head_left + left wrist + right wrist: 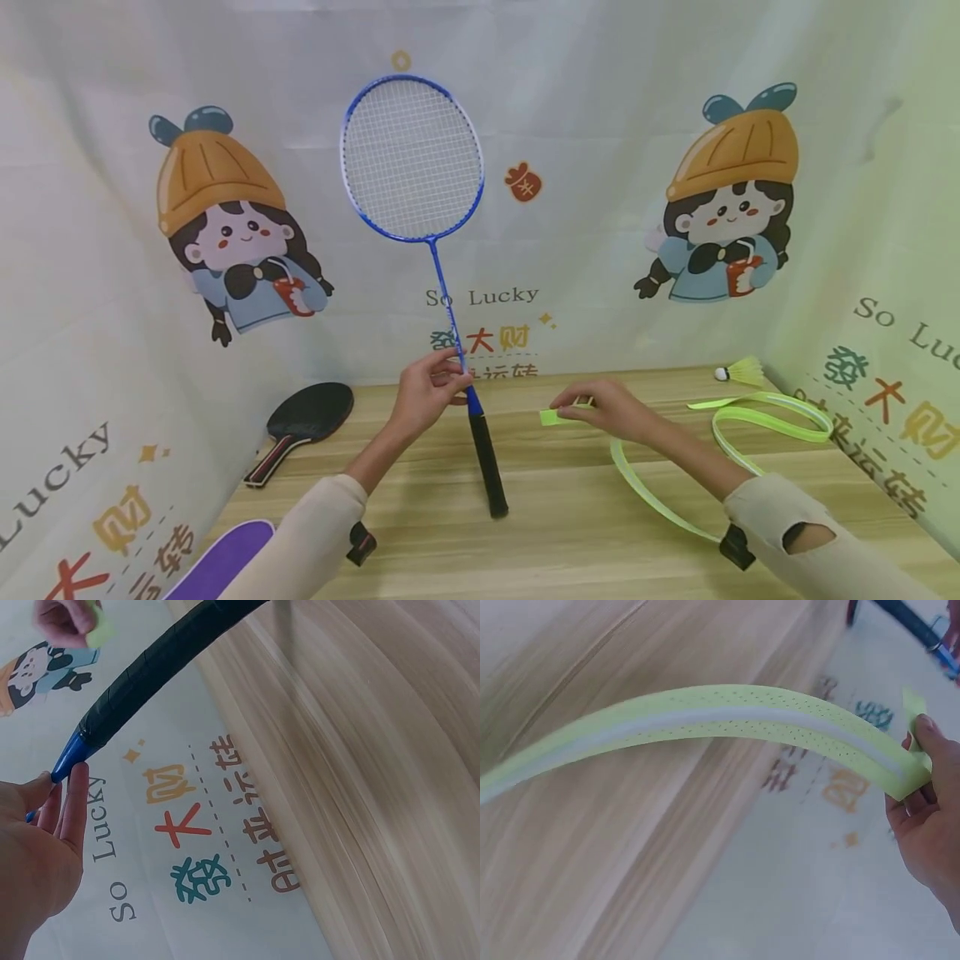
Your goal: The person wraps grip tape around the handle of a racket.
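Observation:
A blue and white badminton racket (447,310) stands upright, head up, its black handle (487,467) pointing down. My left hand (426,392) pinches the shaft just above the handle between thumb and fingers. To the right, my right hand (611,408) pinches one end of a yellow-green overgrip tape (727,712). In the right wrist view the tape is perforated and has a pale raised strip along its middle. A short end of it sticks out past the thumb, apart from the racket. The rest hangs down and coils on the table to the right.
On the wooden table (420,550) a black table tennis bat (311,411) leans at the left. A purple object with a white edge (232,554) lies at front left, partly behind the sleeve. A yellow shuttlecock (738,371) lies at back right. Printed cloth walls (585,275) enclose the table.

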Action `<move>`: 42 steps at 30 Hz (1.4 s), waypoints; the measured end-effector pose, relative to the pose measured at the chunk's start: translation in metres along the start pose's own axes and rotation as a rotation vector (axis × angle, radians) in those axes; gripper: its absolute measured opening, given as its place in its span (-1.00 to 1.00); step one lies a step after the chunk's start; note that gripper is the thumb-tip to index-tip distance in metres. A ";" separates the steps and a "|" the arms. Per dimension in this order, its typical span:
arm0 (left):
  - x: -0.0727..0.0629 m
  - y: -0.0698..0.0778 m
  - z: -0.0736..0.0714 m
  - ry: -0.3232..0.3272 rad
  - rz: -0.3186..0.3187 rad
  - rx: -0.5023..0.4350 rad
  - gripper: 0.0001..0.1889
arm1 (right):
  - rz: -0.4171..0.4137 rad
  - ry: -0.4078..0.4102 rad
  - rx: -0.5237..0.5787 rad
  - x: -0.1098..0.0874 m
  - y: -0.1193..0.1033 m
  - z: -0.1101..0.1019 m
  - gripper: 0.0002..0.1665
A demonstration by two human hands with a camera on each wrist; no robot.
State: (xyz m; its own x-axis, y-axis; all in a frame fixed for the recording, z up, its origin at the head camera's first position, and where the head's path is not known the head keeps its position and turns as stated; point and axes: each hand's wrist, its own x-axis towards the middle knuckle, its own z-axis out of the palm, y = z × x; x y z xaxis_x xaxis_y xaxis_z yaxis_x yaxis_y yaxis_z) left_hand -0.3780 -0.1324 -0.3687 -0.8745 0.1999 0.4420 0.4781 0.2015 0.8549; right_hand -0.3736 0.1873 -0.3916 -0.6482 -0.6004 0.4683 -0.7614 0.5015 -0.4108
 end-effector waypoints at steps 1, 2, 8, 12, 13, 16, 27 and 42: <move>0.000 0.001 0.001 0.002 0.001 -0.002 -0.52 | -0.017 0.003 0.008 0.004 -0.006 0.002 -0.85; 0.001 0.001 0.002 0.005 0.000 -0.003 -0.52 | -0.027 0.003 0.016 0.008 -0.012 0.004 -0.85; 0.004 0.002 0.008 0.007 0.012 -0.010 -0.53 | -0.066 -0.005 0.062 0.030 -0.040 0.019 -0.85; 0.006 0.003 0.010 -0.005 0.021 -0.003 -0.53 | -0.067 0.019 0.100 0.043 -0.049 0.030 -0.85; 0.006 0.003 0.010 -0.007 0.021 -0.001 -0.52 | -0.072 0.028 0.108 0.046 -0.050 0.033 -0.84; 0.005 0.003 0.010 -0.004 0.027 0.003 -0.52 | -0.084 0.051 0.127 0.052 -0.051 0.042 -0.84; 0.002 0.002 0.013 -0.018 0.036 0.016 -0.55 | -0.034 0.076 0.134 0.059 -0.053 0.057 -0.85; 0.002 0.006 0.016 -0.011 0.056 0.011 -0.55 | 0.001 0.085 0.093 0.060 -0.053 0.055 -0.72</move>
State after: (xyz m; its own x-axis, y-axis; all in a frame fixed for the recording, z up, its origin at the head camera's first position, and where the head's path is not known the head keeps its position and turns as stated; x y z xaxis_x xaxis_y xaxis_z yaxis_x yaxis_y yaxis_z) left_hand -0.3753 -0.1155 -0.3674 -0.8456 0.2212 0.4858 0.5269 0.2003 0.8260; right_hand -0.3716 0.0905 -0.3851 -0.6506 -0.5430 0.5309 -0.7589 0.4398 -0.4802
